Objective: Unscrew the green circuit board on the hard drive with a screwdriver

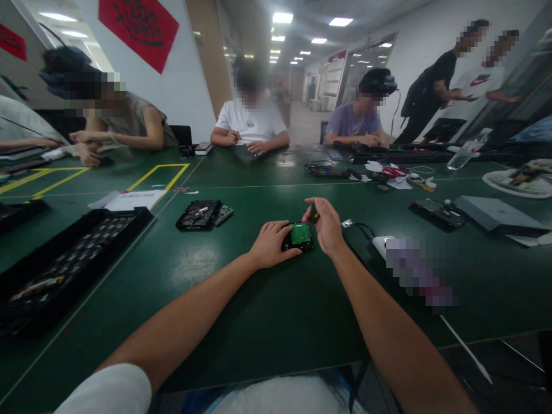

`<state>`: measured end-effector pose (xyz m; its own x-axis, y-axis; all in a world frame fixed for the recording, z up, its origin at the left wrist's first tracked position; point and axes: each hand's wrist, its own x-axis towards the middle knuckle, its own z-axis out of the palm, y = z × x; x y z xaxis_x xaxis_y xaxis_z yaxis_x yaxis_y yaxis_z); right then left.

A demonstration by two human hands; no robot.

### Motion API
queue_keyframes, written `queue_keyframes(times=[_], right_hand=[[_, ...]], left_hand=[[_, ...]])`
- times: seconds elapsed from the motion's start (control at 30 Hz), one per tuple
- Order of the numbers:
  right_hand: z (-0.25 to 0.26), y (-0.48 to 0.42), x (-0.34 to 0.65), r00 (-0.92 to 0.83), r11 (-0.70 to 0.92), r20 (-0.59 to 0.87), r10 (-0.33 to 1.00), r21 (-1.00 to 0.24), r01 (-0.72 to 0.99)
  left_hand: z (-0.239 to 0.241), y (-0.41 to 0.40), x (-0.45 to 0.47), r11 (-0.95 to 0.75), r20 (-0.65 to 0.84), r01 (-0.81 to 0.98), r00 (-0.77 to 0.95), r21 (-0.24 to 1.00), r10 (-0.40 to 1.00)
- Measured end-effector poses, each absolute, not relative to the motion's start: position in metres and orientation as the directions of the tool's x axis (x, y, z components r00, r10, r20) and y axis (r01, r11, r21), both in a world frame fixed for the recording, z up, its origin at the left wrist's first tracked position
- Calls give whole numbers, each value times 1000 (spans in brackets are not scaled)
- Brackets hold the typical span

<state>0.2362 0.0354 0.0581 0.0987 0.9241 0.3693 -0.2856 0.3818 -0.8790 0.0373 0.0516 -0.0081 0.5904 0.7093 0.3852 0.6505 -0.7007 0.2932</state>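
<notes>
In the head view, a hard drive (297, 238) with a green circuit board facing up lies on the green table. My left hand (271, 244) grips it from the left, thumb along its near edge and fingers over the far edge. At the drive's right side, my right hand (326, 225) is closed around a screwdriver (314, 214) with a dark and yellow handle. Its tip is too small to make out. Left of my hands lie a black drive casing (198, 215) and a loose circuit board (223, 214).
A long black tray (73, 259) of small parts stands at left. To the right lie a cable, a phone-like device (382, 246), another drive (437, 213) and a grey box (502, 214). A bottle (468, 150) stands farther back. Several people sit across the table (241, 322).
</notes>
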Motion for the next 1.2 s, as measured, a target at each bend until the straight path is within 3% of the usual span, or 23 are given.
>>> queue_keyframes(times=[0.47, 1.2], right_hand=[[57, 39, 235, 128, 339, 314, 941, -854, -395], [58, 39, 236, 124, 355, 333, 935, -866, -352]], left_hand=[[-8, 51, 37, -704, 395, 645, 588, 298, 706], [-8, 52, 37, -702, 390, 648, 589, 295, 708]])
